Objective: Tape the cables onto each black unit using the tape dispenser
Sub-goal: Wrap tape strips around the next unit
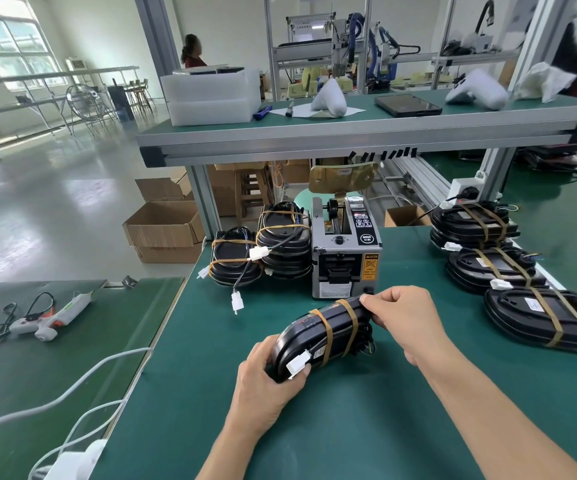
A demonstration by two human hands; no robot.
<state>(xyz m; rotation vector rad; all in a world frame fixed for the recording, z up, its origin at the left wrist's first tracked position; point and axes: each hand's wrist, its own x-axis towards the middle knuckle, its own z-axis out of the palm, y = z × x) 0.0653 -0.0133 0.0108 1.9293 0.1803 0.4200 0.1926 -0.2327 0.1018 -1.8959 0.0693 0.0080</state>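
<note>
Green counter (pixel 349 427) matting carries the black unit (pixel 318 336) just before the tape dispenser (pixel 345 254), your left hand (pixel 269 379) gripping its near end, your right hand (pixel 404 323) fingers pinching the far tape band (pixel 349 320), which could wrinkle and free the cable if tugged.

There is a single view, worn on the person's head, looking forward and steeply down across a green-matted workbench (pixel 366 427). It sits close over the work: both forearms enter from the bottom edge, and the left hand (pixel 266 379) and right hand (pixel 404 320) fill the lower middle. The grey boxy tape dispenser (pixel 345 258) stands just beyond them, near the centre. The wide-angle lens bends straight lines (the aluminium-framed upper shelf (pixel 349 140) bows across the frame) and takes in the pale glossy floor (pixel 55 209) and windows far off at left. No second view shares the scene.
</note>
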